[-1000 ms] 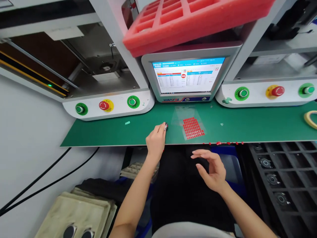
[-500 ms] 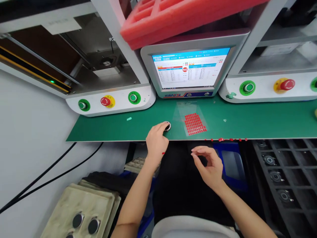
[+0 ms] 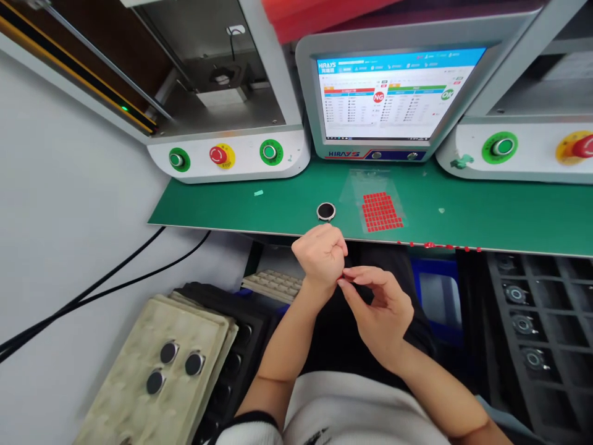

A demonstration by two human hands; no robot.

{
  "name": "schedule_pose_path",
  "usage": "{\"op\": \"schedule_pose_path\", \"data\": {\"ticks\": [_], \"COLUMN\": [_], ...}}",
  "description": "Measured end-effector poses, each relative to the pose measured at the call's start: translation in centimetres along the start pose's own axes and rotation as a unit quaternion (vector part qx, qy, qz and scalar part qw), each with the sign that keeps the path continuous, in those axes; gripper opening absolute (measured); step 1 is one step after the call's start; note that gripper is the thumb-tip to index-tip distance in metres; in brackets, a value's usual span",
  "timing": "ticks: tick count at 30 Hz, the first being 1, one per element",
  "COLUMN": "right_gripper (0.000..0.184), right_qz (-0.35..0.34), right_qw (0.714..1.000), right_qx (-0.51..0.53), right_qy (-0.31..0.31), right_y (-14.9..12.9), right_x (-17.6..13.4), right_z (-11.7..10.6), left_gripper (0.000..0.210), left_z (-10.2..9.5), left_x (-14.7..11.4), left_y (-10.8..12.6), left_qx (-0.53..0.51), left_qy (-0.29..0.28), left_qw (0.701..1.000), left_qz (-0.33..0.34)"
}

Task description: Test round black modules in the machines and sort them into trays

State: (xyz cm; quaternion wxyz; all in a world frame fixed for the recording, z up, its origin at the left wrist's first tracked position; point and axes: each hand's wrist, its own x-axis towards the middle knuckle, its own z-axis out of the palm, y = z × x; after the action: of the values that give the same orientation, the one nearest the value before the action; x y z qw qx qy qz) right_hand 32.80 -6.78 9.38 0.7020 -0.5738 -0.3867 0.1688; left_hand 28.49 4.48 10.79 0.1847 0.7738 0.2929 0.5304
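Note:
My left hand (image 3: 320, 254) is curled into a fist just in front of the green bench edge, with nothing showing in it. The thumb and fingertips of my right hand (image 3: 382, 306) pinch a small red sticker (image 3: 341, 277) at the side of my left wrist. Beyond my left fist, a round watch body (image 3: 326, 212) with a black face and silver rim lies on the green bench (image 3: 213, 207). To its right is a clear sheet with rows of red stickers (image 3: 382, 212).
A monitor (image 3: 403, 102) stands behind the bench, between machines with green buttons (image 3: 269, 151) and red stop buttons (image 3: 218, 155). Red bits (image 3: 430, 245) stick to the bench edge. Lower left, a beige tray (image 3: 139, 346) bears several watch bodies; a black compartment tray (image 3: 551, 321) is at right.
My left hand has let go of the watch body, drawn back and closed. My right fingers have come to the red sticker on my left wrist. A green OK mark now shows on the monitor.

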Motion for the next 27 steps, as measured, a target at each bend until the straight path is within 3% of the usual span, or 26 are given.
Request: {"op": "schedule_pose_path", "data": {"ticks": [11, 19, 23, 27], "right_gripper": [0.021, 0.027, 0.026, 0.028], "right_qz": [0.006, -0.071, -0.033, 0.001], "right_qw": [1.000, 0.995, 0.997, 0.995], "right_qx": [0.022, 0.032, 0.072, 0.094], "right_qy": [0.010, -0.057, -0.014, 0.030], "right_y": [-0.4, -1.0, -1.3, -0.2], "right_x": [0.2, 0.3, 0.6, 1.1], "right_z": [0.1, -1.4, -2.3, -2.5], "left_gripper": [0.022, 0.022, 0.024, 0.022], "left_z": [-0.2, -0.9, -4.1, -11.4], "left_x": [0.0, 0.9, -0.2, -3.7], "left_y": [0.2, -0.5, -2.2, -4.2], "left_qx": [0.020, 0.039, 0.093, 0.229], "left_qy": [0.035, 0.073, 0.057, 0.031], "left_qw": [0.998, 0.996, 0.994, 0.966], "left_qz": [0.045, 0.034, -0.032, -0.117]}}
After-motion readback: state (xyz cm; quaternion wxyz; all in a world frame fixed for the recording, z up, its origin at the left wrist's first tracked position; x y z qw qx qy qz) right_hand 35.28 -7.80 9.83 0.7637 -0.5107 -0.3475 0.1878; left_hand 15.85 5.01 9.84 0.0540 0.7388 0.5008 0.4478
